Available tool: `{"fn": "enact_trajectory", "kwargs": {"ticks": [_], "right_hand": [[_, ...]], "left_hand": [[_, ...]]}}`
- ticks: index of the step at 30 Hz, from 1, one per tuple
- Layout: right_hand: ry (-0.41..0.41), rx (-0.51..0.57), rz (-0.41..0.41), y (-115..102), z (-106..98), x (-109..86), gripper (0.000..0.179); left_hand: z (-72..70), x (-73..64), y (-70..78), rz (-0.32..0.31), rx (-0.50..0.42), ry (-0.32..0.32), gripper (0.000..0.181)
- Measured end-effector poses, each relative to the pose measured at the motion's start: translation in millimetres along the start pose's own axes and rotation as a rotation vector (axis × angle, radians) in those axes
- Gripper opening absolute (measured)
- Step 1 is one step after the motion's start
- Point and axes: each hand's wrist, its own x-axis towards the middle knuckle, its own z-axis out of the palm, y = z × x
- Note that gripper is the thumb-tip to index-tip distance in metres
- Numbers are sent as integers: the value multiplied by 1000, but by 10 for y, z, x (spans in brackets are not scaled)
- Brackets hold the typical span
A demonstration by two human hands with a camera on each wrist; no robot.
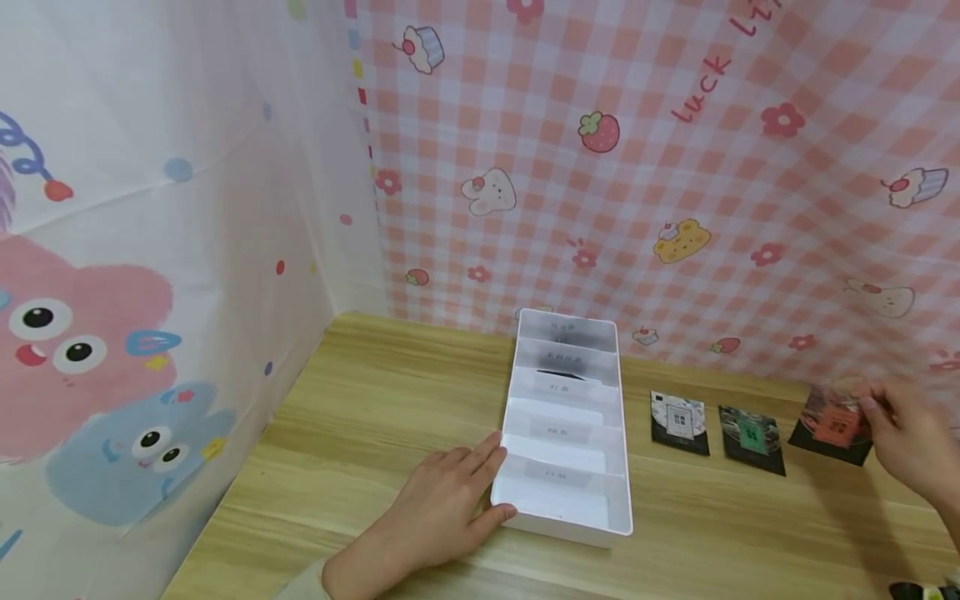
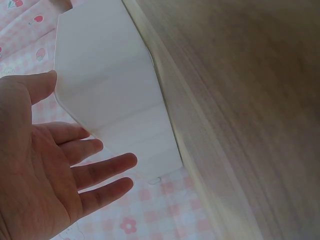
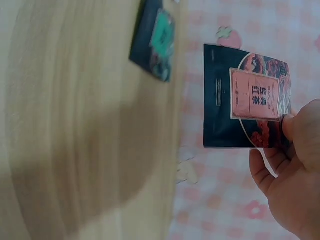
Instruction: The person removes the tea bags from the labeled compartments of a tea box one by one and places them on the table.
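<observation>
A white divided box (image 1: 617,500) with several labelled compartments stands on the table. My left hand (image 1: 442,504) touches its near left corner, thumb at the front and straight fingers along the side; the left wrist view shows these fingers spread beside the white wall. A dark tea sachet with a red label (image 3: 240,100) is pinched by its top edge between the thumb and fingers of my right hand (image 1: 911,437), held up off the table at the right. Between it and the box lie a sachet with a green label (image 1: 752,437) and one with a white label (image 1: 679,422).
A dark flat piece (image 1: 561,374) shows in the second compartment from the back. Behind the table (image 1: 375,400) hangs a pink checked curtain (image 1: 480,250), and a white printed one (image 1: 225,167) hangs at the left. A small dark object (image 1: 907,590) sits at the bottom right edge.
</observation>
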Motion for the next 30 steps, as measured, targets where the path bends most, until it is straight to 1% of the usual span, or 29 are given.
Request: {"fn": "enact_trajectory", "kwargs": {"ticks": [5, 12, 16, 19, 25, 30], "right_hand": [[-81, -8, 50, 207, 56, -29, 25], [-169, -12, 103, 420, 140, -12, 27], [-156, -52, 114, 541, 229, 11, 26], [-134, -79, 105, 630, 294, 19, 24], [-123, -114, 113, 772, 394, 57, 24], [-148, -109, 130, 854, 467, 60, 23]], "left_hand": [[7, -1, 4, 3, 0, 4, 68], [13, -6, 9, -3, 1, 0, 68], [15, -9, 13, -6, 1, -2, 67], [13, -7, 12, 1, 8, 3, 68], [-1, 7, 4, 8, 19, 9, 68], [-5, 6, 4, 8, 18, 5, 68]]}}
